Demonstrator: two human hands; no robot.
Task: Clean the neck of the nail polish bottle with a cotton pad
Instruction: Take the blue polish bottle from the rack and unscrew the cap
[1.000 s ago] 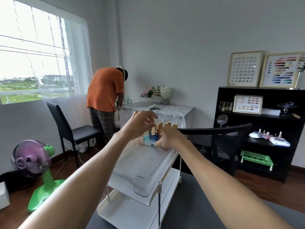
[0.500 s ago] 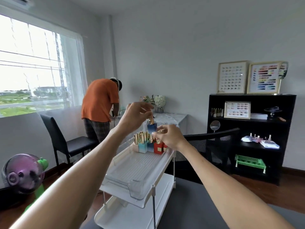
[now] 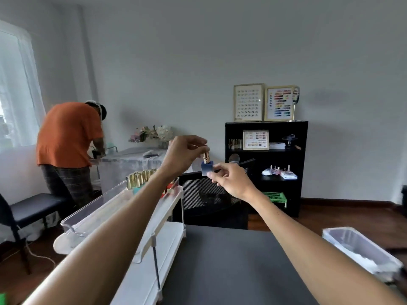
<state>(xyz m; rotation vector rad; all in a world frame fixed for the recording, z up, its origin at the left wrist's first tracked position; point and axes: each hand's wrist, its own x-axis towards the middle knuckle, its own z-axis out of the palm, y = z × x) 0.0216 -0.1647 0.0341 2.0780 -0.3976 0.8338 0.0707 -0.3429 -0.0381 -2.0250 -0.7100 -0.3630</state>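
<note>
Seen from above and behind two bare arms reaching forward over a dark grey table (image 3: 220, 260).

Held up in the air between both hands: a small nail polish bottle (image 3: 207, 167), blue and square-bodied, with a gold cap (image 3: 206, 156) on top. Upright, well above the table, beyond its far edge.

Left hand (image 3: 180, 155): raised, fingers curled together and pinched on the gold cap from above.

Right hand (image 3: 231, 179): slightly lower, thumb and fingertips closed on the lower right corner of the blue body.

To the left, touching the table's left edge: a white tiered cart (image 3: 154, 234) carrying a clear plastic tray (image 3: 92, 214) on its top level. At the far end of the tray: a cluster of more bottles (image 3: 141, 179) with gold caps, partly hidden behind the left forearm.

At the table's right edge: a clear plastic bin (image 3: 361, 247) with something white inside, too blurred to identify.

Past the table's far edge: the back of a black mesh chair (image 3: 207, 194). Further back, against the wall: a black shelf unit (image 3: 266, 164) with framed colour charts (image 3: 264, 103) standing on top.

Far left, near a window: another person in an orange shirt (image 3: 68, 135), bent over a covered table (image 3: 132, 157) with flowers (image 3: 154, 134) on it, back turned.
</note>
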